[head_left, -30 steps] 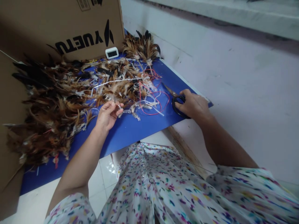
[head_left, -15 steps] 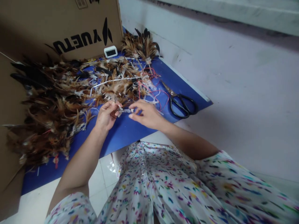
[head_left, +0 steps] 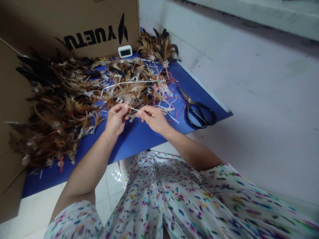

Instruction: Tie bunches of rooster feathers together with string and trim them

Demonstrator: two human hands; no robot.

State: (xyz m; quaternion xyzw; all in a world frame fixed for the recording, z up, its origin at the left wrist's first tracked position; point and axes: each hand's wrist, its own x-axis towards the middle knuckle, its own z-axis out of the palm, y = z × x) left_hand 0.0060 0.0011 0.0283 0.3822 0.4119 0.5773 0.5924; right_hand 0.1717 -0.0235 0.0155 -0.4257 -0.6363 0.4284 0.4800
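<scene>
My left hand (head_left: pixel 117 118) pinches the quill end of a small feather bunch (head_left: pixel 126 97), whose pale brown plumes point away from me. Close on its right, my right hand (head_left: pixel 153 118) is closed on a thin whitish strip (head_left: pixel 135 109), which stretches tight between the two hands. Brown feathers (head_left: pixel 134 89) lie spread on the blue table top (head_left: pixel 134 136) just beyond my fingers. Loose white strips and a red string (head_left: pixel 184 108) lie to the right of my right hand. The fingertips of both hands partly hide the quill ends.
Black-handled scissors (head_left: pixel 200 114) lie near the table's right edge. A large heap of dark and brown feathers (head_left: pixel 57 109) covers the left side. Feather bundles on sticks (head_left: pixel 164 49), a small white digital clock (head_left: pixel 125 51) and a cardboard box (head_left: pixel 99 20) stand at the back. A wall (head_left: pixel 249 83) runs along the right.
My right hand was loosely curled with fingers apart; now it pinches the strip and pulls it taut. The left hand still holds the feather bunch. The whole view has shifted slightly.
</scene>
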